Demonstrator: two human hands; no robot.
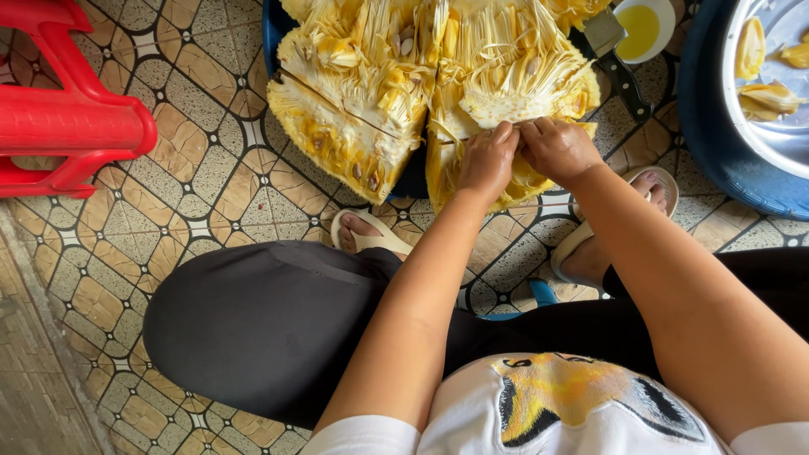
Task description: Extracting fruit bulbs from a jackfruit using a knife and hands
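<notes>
Both hands meet on the same jackfruit piece (506,109), the right-hand one of two opened sections. The left hand (487,162) pinches with curled fingers at the pale fibrous strands along the piece's lower edge; its grip is closed on the fruit flesh, though the fingertips are buried in the fibres and cannot be seen. The right hand (558,149) sits touching it at 3 o'clock, knuckles up, its grip likewise closed into the same strands, with the fingertips hidden underneath. What exactly is pinched between them, a pod or only fibre, is hard to make out.

The piece spreads from the hands toward 12 o'clock, and its yellow rind edge shows just below the hands at 6 o'clock. At 9 o'clock from the grip lies the second jackfruit section (350,101), cut face up, touching the first along the middle. Both rest on a dark blue tray (274,34), mostly covered and cut off by the top edge.

At 1 o'clock stands a small white bowl of yellow oil (645,29), with a cleaver (611,46) beside it, its blade partly hidden. At 3 o'clock a metal basin (771,126) holding yellow pods is cut off by the frame. A red plastic stool (72,118) stands well apart at 9 o'clock on the tiled floor (202,185).
</notes>
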